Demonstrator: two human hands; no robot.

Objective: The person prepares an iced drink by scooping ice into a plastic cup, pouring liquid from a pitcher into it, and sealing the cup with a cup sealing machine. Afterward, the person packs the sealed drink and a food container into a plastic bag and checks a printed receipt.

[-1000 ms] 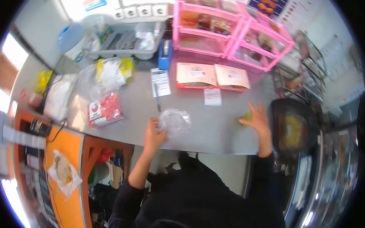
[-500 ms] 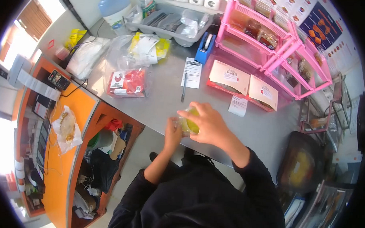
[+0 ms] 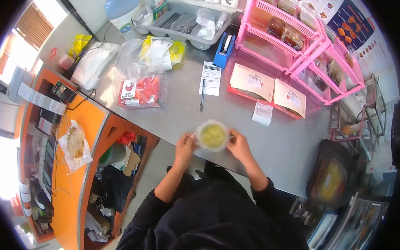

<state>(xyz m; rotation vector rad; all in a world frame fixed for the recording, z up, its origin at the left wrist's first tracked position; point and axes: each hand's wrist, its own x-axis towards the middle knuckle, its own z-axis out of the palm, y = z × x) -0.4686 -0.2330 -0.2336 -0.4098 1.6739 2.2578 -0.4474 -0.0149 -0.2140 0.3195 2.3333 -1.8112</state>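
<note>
Between my two hands, a round clear plastic tub with yellow-green contents sits at the front edge of the metal table. My left hand pinches the tub's rim from the left, its fingers closed. On the opposite side, my right hand grips the rim between thumb and fingers. Whether the tub rests on the table or is held just above it, I cannot tell. Beyond it lie a pen and a printed slip.
Two food boxes with a receipt lie to the right. A bagged red box sits left. Behind are a blue tape dispenser, a grey tray and pink racks. An orange counter stands at left.
My right hand has moved off the top of the tub to its right side. The tub now faces upward with its contents in view, and my left hand stays at its left.
</note>
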